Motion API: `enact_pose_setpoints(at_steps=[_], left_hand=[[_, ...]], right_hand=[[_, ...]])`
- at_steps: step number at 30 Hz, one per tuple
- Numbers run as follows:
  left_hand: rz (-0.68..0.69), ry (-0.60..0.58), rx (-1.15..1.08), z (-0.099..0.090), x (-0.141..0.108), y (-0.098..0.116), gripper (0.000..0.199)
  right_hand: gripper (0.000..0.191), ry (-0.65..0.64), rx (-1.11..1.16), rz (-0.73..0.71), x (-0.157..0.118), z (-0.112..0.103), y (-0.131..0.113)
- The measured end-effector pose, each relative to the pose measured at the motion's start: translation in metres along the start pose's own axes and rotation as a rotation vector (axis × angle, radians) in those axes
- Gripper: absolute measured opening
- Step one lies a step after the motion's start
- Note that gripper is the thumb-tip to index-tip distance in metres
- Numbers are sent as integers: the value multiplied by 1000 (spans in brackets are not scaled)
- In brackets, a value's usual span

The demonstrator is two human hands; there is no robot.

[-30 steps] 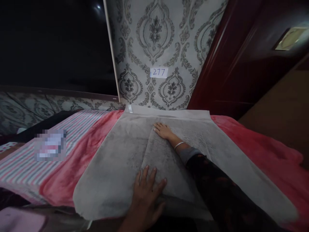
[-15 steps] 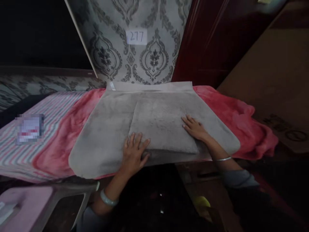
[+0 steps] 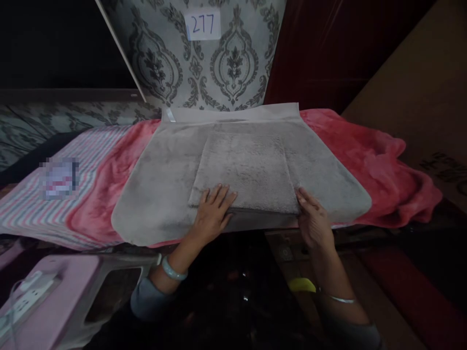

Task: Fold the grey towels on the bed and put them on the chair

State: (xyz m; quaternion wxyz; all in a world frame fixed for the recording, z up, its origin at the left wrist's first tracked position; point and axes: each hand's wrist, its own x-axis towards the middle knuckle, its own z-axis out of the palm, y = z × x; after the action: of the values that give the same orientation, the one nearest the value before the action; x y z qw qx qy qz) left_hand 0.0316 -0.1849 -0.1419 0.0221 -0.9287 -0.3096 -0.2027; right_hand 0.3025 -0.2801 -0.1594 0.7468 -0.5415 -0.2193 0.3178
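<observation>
A folded grey plush cloth [image 3: 244,165], roughly square, lies flat on a larger grey plush mat [image 3: 153,189] with a pale strip along its far edge. My left hand [image 3: 213,214] rests on the folded cloth's near left part, its fingers spread and flat. At the near right corner, my right hand [image 3: 316,218] has thumb and fingers closed on the edge of the folded cloth. Part of that corner is hidden behind the fingers.
Beneath the mat is a pink-red plush blanket [image 3: 368,160], over a striped cloth [image 3: 98,141] on the left. A blurred packet [image 3: 60,179] lies there. A power strip [image 3: 32,296] sits on a pink stool [image 3: 78,272] at lower left. Behind stands a patterned wall [image 3: 197,92].
My right hand has moved from lying flat on the folded cloth's right side to gripping its near right corner. My left hand stays flat near the front edge. The camera view has tilted down.
</observation>
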Motion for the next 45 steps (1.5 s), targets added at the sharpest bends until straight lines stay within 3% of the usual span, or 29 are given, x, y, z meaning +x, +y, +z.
enact_pose_setpoints(at_steps=[7, 11, 20, 25, 27, 30, 35, 39, 45], left_hand=[[-24, 72, 11, 2, -8, -8, 50], [-48, 55, 68, 0, 0, -1, 57], [-28, 90, 93, 4, -2, -3, 56], [-29, 137, -64, -3, -14, -16, 46], [-131, 209, -188, -9, -18, -20, 41], [-389, 355, -449, -22, -21, -26, 39], [-796, 484, -1127, -37, -20, -36, 49], [-925, 559, -1397, -44, -19, -42, 54], [-1044, 505, -1561, -50, -18, -49, 55]], right_hand=[[30, -111, 176, 267, -6, 1, -10], [31, -121, 257, 368, -10, 13, -11], [44, -144, 419, 480, -24, 35, -11], [37, -216, 468, 506, -33, 42, -9], [34, -250, 471, 539, -36, 46, -8], [32, -283, 478, 584, -40, 55, -5], [29, -288, 476, 618, -44, 73, 0], [33, -261, 504, 658, -49, 90, -1], [32, -193, 521, 670, -55, 115, 7]])
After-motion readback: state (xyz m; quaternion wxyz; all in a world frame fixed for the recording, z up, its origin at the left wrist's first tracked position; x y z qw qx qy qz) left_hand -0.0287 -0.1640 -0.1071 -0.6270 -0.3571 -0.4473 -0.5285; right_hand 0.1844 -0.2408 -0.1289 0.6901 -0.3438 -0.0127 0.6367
